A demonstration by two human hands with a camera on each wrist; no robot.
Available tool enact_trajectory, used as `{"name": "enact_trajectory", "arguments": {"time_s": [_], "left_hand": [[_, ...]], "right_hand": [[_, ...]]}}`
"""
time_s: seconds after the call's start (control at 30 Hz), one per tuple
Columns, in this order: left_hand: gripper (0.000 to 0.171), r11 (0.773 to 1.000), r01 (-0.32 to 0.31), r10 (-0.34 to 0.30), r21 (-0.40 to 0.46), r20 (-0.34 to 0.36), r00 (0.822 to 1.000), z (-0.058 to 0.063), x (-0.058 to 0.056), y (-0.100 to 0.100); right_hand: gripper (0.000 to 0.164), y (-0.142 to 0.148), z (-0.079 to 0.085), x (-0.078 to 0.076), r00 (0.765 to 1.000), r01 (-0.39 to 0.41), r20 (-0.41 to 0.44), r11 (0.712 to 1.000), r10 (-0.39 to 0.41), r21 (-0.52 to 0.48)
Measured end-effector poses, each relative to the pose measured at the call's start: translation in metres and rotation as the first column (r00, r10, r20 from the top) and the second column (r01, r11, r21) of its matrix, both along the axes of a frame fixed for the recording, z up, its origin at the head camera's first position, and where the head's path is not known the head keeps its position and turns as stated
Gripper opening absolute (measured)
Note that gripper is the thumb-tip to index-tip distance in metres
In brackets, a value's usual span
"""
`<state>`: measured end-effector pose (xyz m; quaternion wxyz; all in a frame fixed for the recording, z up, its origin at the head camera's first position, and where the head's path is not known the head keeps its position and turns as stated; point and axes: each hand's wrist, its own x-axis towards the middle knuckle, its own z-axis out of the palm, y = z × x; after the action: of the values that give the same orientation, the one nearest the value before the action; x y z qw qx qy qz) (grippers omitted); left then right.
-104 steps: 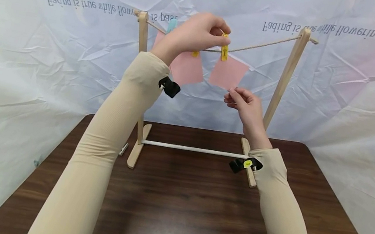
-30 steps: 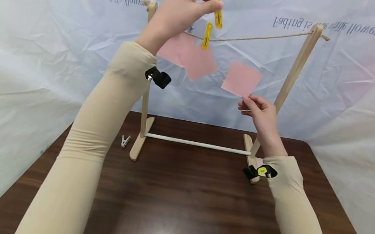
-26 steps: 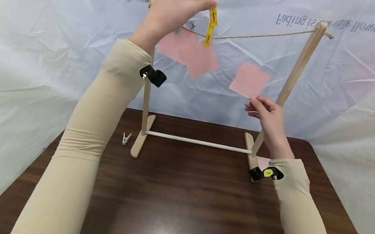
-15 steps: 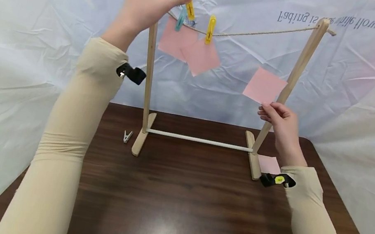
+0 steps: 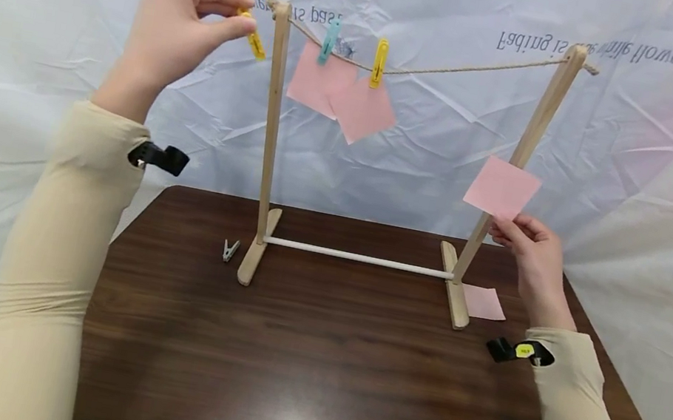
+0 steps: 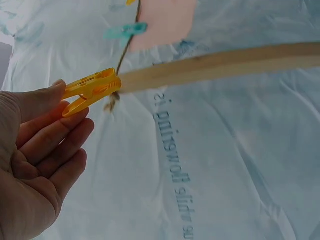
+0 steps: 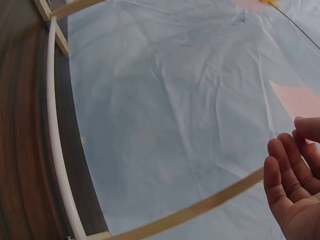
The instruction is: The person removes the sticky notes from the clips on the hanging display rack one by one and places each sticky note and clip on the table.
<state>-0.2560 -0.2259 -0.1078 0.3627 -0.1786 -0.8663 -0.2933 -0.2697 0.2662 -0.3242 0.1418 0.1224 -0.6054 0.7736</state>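
Observation:
My left hand (image 5: 178, 36) pinches a yellow clothespin (image 5: 253, 38) between thumb and fingers, left of the rack's left post. In the left wrist view the clothespin (image 6: 92, 90) points toward the post's top. My right hand (image 5: 531, 256) holds a square pink paper (image 5: 503, 187) by its lower corner, in front of the right post. On the rope (image 5: 456, 70) two pink papers hang overlapping. A teal clothespin (image 5: 328, 42) clips the left paper (image 5: 315, 79), and another yellow clothespin (image 5: 379, 63) clips the right paper (image 5: 363, 113).
The wooden rack (image 5: 269, 123) stands on a dark table (image 5: 311, 356), its feet joined by a white rod (image 5: 358, 257). A pale clothespin (image 5: 230, 251) lies left of the left foot. Another pink paper (image 5: 484, 303) lies by the right foot. A printed sheet hangs behind.
The left hand has unclipped the yellow clothespin from the rope and carried it left past the left post. The right hand has moved the freed pink paper right and down.

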Motion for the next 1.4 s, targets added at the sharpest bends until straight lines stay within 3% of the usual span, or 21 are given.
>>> {"name": "enact_trajectory", "arguments": {"time_s": [0.2, 0.53, 0.73, 1.03, 1.4], "left_hand": [[0.034, 0.997, -0.025, 0.022, 0.068, 0.056, 0.998, -0.013, 0.006, -0.026], [0.037, 0.992, -0.100, 0.094, 0.070, 0.096, 0.991, -0.033, 0.011, -0.056], [0.037, 0.991, -0.083, 0.072, 0.103, 0.104, 0.992, -0.041, 0.015, -0.068], [0.041, 0.989, -0.131, 0.117, 0.073, 0.165, 0.979, -0.060, 0.014, -0.080], [0.044, 0.982, -0.147, 0.118, 0.116, 0.220, 0.968, -0.089, 0.011, -0.093]], "right_hand": [[0.004, 0.013, -0.003, 0.002, 1.000, 0.021, 0.006, 0.999, -0.021, -0.045], [0.005, 0.036, -0.006, 0.008, 0.999, 0.038, -0.010, 0.983, -0.041, -0.179], [0.003, 0.050, -0.014, 0.013, 0.999, 0.032, -0.022, 0.971, -0.038, -0.238], [0.004, 0.065, -0.027, 0.018, 0.997, 0.079, 0.026, 0.976, -0.075, -0.205], [0.009, 0.076, -0.033, 0.016, 0.995, 0.096, 0.036, 0.977, -0.090, -0.190]]}}
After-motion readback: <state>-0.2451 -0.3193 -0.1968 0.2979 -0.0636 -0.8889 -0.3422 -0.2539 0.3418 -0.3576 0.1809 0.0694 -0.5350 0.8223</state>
